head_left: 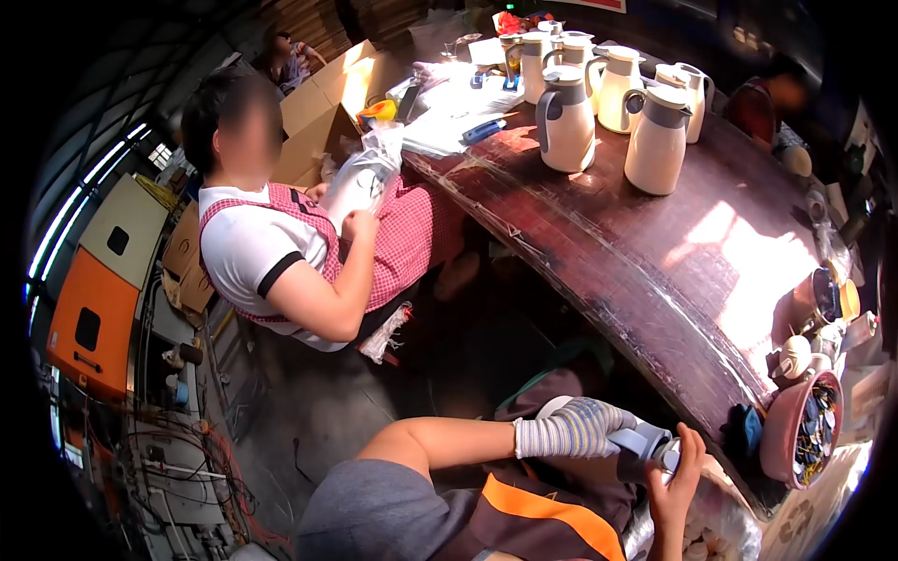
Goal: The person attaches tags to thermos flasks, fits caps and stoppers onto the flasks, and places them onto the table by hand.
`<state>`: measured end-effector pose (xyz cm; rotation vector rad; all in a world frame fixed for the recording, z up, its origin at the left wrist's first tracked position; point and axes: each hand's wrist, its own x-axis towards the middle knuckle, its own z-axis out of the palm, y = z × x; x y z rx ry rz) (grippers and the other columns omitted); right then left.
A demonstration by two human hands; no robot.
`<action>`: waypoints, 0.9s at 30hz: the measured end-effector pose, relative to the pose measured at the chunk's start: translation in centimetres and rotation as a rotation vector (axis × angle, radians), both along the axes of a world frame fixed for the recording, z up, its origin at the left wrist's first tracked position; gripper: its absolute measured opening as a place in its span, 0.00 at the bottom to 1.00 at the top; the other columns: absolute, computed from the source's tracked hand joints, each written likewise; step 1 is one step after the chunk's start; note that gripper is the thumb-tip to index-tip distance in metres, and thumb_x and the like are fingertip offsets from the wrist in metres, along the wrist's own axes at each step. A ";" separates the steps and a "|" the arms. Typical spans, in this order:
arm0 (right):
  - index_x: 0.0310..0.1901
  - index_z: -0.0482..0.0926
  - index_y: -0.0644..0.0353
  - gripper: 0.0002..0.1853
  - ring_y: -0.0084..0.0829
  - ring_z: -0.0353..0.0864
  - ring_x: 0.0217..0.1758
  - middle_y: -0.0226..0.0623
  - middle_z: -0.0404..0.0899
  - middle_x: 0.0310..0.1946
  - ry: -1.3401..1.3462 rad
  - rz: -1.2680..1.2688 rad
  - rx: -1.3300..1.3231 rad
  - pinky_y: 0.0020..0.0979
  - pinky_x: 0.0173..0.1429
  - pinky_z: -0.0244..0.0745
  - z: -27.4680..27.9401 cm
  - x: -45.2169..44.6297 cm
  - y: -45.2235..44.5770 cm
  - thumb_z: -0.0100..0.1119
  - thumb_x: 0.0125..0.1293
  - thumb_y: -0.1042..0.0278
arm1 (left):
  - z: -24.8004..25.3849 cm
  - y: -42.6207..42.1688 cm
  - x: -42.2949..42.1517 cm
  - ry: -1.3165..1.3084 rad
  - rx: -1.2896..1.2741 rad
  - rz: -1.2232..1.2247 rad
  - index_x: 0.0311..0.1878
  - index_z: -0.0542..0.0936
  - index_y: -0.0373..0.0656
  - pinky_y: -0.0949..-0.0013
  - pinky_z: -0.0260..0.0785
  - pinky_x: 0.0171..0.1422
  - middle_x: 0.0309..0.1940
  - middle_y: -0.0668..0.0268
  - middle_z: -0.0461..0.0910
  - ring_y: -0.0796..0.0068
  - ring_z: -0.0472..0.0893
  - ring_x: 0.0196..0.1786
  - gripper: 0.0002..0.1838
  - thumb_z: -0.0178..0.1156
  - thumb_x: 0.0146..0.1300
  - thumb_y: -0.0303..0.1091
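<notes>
Low in the head view, I hold a thermal jug with a light grey handle [640,438] partly hidden behind my hands. My left hand [572,430], in a striped knit glove, is closed around its handle side. My bare right hand [680,477] has its fingers curled round the silvery round part [669,455] at the jug's top end. Whether that part is a lid or the neck, I cannot tell. Under my right hand lies clear plastic wrapping [725,514].
On the dark red table [617,252] stand several white jugs with grey tops [657,140]. A pink basin [786,430] of small dark parts sits at the right, near a small white round item [795,355]. At left, a co-worker [290,243] holds a plastic-wrapped jug [360,187].
</notes>
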<state>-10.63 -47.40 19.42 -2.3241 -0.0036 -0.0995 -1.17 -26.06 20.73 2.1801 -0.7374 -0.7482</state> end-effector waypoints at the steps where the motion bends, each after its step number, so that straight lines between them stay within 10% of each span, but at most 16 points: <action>1: 0.62 0.67 0.64 0.36 0.51 0.65 0.65 0.51 0.65 0.60 -0.051 -0.074 -0.024 0.43 0.69 0.57 -0.6 0.2 0.0 0.61 0.47 0.66 | 0.4 0.0 0.1 0.008 -0.006 -0.004 0.52 0.80 0.49 0.58 0.72 0.46 0.36 0.57 0.83 0.55 0.82 0.41 0.22 0.65 0.52 0.39; 16: 0.60 0.69 0.63 0.35 0.49 0.67 0.61 0.51 0.67 0.57 -0.107 -0.107 -0.020 0.42 0.65 0.62 -1.5 1.0 0.7 0.63 0.47 0.62 | -1.8 -0.2 0.8 0.062 -0.067 0.007 0.54 0.79 0.48 0.60 0.74 0.47 0.38 0.56 0.84 0.54 0.83 0.42 0.24 0.65 0.51 0.38; 27: 0.48 0.80 0.54 0.32 0.48 0.75 0.48 0.43 0.74 0.46 -0.492 0.622 -0.123 0.45 0.52 0.71 0.6 2.0 1.6 0.65 0.37 0.47 | -5.7 -1.2 5.1 0.246 -0.355 -0.037 0.51 0.80 0.45 0.68 0.72 0.51 0.40 0.62 0.84 0.67 0.82 0.44 0.23 0.63 0.48 0.23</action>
